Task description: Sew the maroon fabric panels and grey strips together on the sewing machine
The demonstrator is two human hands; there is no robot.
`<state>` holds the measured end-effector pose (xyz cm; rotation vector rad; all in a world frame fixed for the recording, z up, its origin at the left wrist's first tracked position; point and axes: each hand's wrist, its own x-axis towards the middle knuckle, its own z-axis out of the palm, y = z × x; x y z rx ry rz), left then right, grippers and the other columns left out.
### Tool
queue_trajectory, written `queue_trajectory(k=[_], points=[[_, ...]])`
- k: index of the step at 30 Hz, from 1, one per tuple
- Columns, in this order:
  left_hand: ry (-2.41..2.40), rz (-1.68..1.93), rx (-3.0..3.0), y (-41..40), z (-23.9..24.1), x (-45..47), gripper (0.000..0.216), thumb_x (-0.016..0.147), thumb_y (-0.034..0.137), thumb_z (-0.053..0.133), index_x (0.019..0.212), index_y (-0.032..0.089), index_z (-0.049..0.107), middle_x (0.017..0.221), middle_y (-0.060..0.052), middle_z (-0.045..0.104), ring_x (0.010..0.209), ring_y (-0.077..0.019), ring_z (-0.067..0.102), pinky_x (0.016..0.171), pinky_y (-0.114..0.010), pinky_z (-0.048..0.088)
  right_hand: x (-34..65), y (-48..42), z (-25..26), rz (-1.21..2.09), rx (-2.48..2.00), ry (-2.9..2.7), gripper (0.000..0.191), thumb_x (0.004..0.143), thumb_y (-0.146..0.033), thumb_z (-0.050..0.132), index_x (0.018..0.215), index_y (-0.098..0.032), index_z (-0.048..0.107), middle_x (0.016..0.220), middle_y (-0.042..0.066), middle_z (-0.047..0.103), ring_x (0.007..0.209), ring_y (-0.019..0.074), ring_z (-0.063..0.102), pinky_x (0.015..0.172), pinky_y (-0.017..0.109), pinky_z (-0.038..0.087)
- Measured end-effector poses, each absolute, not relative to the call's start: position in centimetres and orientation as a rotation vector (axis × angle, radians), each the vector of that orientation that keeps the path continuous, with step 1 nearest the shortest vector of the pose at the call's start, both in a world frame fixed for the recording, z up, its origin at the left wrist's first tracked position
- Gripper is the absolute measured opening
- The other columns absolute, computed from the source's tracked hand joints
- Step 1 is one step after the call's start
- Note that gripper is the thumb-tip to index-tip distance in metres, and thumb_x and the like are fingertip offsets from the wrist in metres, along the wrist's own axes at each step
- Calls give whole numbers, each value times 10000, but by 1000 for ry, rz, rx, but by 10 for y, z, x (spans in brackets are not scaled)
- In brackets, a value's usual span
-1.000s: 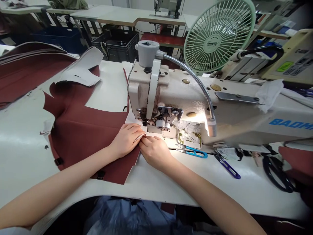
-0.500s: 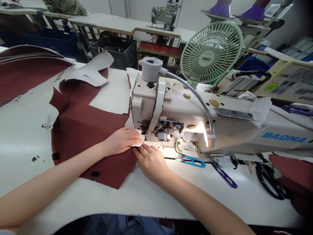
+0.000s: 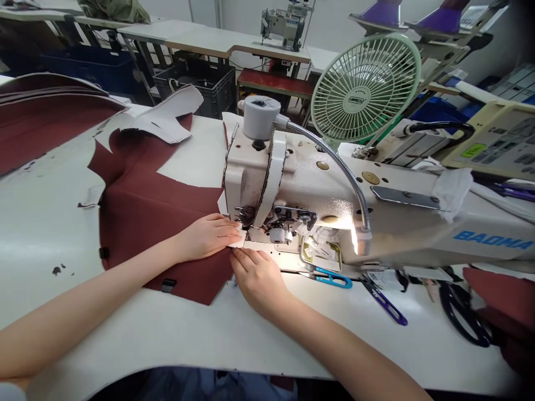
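A maroon fabric piece with white backing lies left of the sewing machine, its edge running under the machine head. My left hand rests flat on this fabric, fingers stretched toward the needle area and pressing on a small white piece. My right hand is at the fabric's near right edge, just in front of the needle area, with bent fingers closed on that edge; its thumb is hidden. Black clips sit on the fabric's outer edge. The needle itself is hidden.
Blue thread snips, purple snips and black-handled scissors lie to the right. A small tray stands under the machine arm. More maroon pieces are stacked at the left. A green fan stands behind the machine.
The maroon fabric has slid away from me and slightly right, its near corner now farther from the table's front edge. Less of the white piece shows. Both hands stay by the needle area.
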<state>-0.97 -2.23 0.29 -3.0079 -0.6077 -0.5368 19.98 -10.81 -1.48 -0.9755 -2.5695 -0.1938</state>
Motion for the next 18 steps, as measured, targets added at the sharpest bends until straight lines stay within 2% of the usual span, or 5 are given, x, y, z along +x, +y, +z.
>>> queue_trajectory(k=[10,14,18], points=[[-767,-494,-2952,-22,15,-2,288,938,112,475,1054,277,681,942,3,708,856,-163,577,736,-307,363,206,-111,-3,12,-968,-2553,241,913,-144,509,1088,-142,674,1162,116,698,1018,201,632,801,336,499],[-793,-544,-2998,-19,11,-5,272,952,144,470,1021,275,699,973,2,710,864,-157,580,718,-305,372,207,-109,1,39,-993,-2556,251,915,-190,509,1099,-156,676,1209,107,680,1062,210,616,793,348,483],[-855,-519,-3031,-16,6,-7,294,942,152,468,1022,302,708,976,4,705,875,-151,590,729,-306,395,207,-108,-1,13,-1023,-2559,256,919,-148,501,1101,-160,682,1224,100,676,1086,207,614,774,346,478]])
